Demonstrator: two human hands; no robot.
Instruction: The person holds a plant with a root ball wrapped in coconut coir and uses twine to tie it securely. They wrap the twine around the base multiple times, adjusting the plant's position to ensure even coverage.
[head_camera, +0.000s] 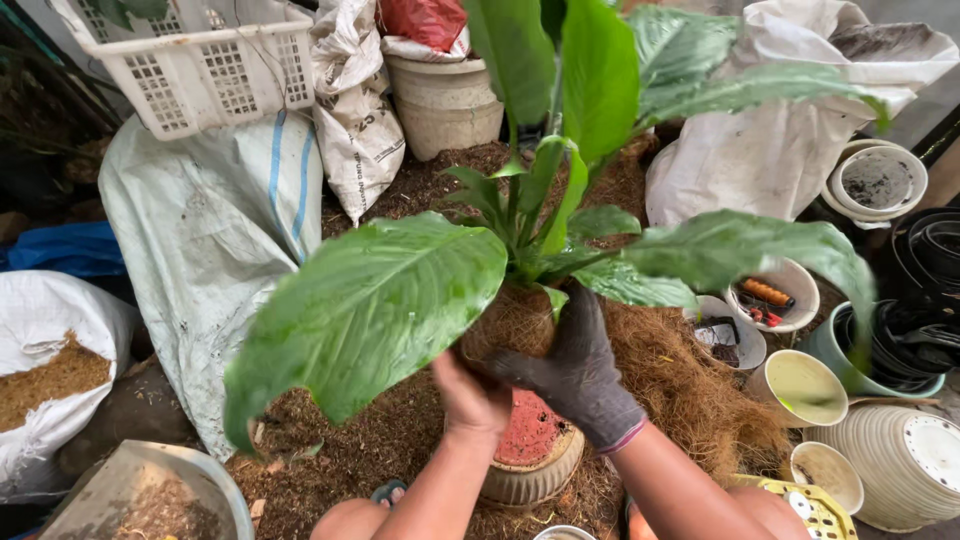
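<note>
Hands cradle the plant's root ball (512, 322) from both sides: the bare left hand (470, 392) cups it from beneath, while the right hand (575, 365), in a dark glove, wraps its flank just under the leaves. The plant (540, 215), broad-leaved and green, hangs above a round pot with a reddish top (530, 445) that sits on the soil heap (400, 430). Holding it well likely means keeping both palms snug under the fibrous mass, stem upright, so nothing crumbles. Empty pots (800, 385) crowd the right; sacks (215, 230) lie left.

White printed sack (352, 120) leans upper left (red bag (425, 20) behind), larger white sack (770, 140) right.
</note>
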